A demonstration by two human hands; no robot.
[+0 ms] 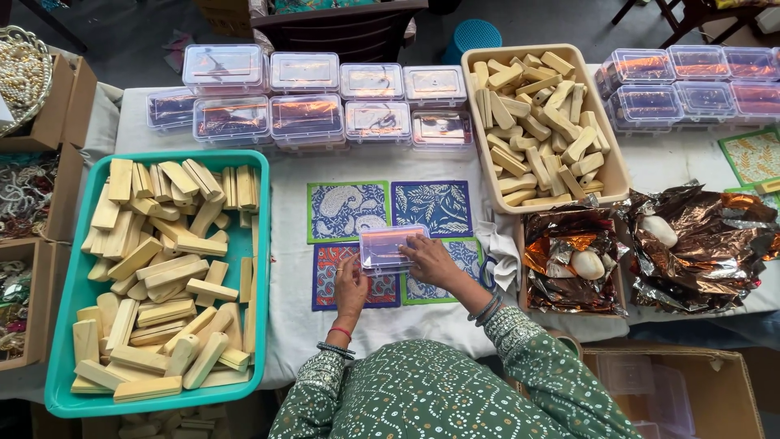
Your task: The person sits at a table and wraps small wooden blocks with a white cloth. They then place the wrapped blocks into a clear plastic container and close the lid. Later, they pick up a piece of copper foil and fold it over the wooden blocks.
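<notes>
Both your hands meet at centre frame, left hand (351,286) and right hand (431,260) each pinching an end of a clear lidded box (388,248), steadying it over patterned cards (431,206).

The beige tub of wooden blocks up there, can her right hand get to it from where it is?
Probably yes. The right hand rests on the small clear box, and the beige tub sits just beyond it to the right with an open top. Only flat printed cards lie between, so nothing seems to block the way.
</notes>
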